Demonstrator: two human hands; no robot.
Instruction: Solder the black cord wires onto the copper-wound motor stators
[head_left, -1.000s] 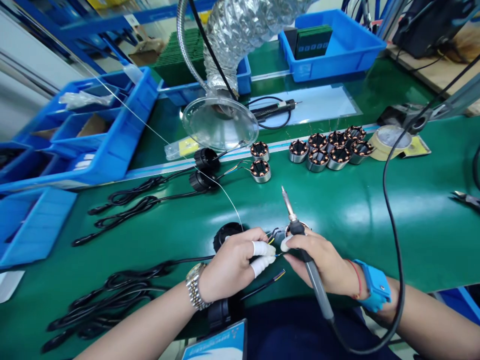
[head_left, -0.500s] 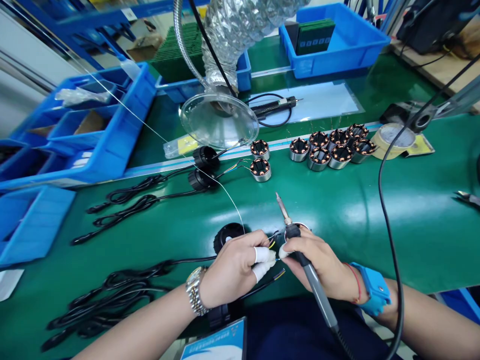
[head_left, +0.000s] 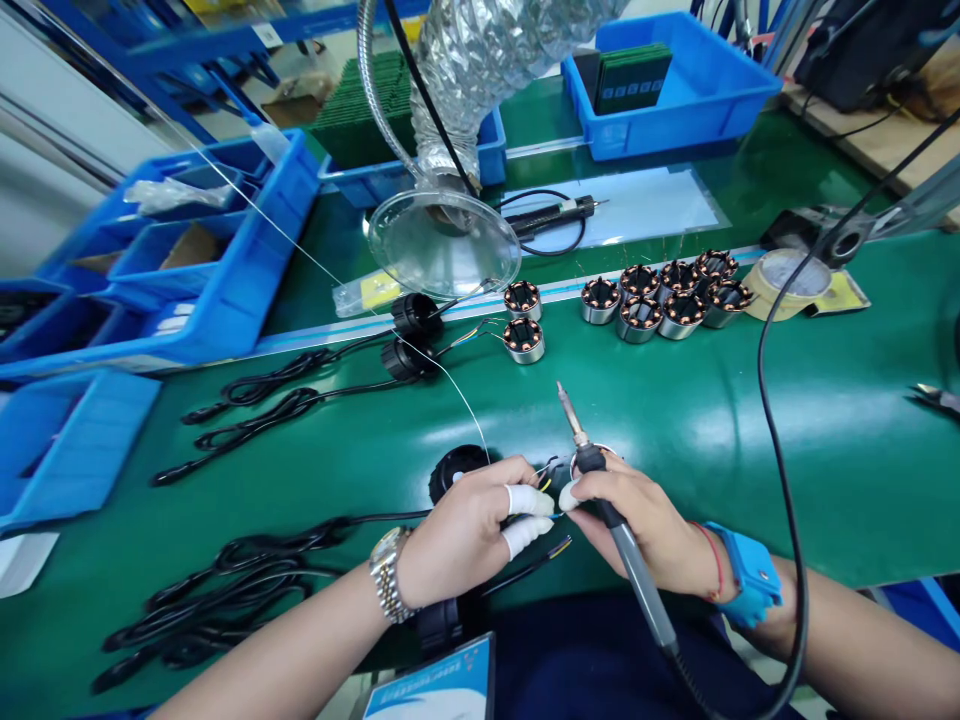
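Note:
My left hand (head_left: 472,535), with white finger cots on two fingers, is closed in a pinch on a thin blue wire (head_left: 556,516). Thin silvery solder wire (head_left: 466,400) runs down to this hand from the upper left. Beside its knuckles sits a round black cap (head_left: 450,472) with a cable. My right hand (head_left: 637,520) grips a soldering iron (head_left: 636,575), its tip pointing up and away. The right fingertips almost meet the left ones at the blue wire. Mostly hidden behind the right hand is a round metal-rimmed part (head_left: 600,449). Coloured wire ends (head_left: 559,548) of another cable lie below.
Copper-wound motor stators (head_left: 640,317) stand in a group, and two more stators (head_left: 523,340) are wired to black caps (head_left: 409,357). A fume extraction hood (head_left: 446,245) hangs above. Coiled cables (head_left: 225,600) lie left; blue bins (head_left: 667,120) stand behind. The iron's cord (head_left: 761,400) loops at right.
The whole view has shifted slightly to the right. Both hands keep nearly the same pose, fingertips still close together, and the soldering iron stays in the right hand.

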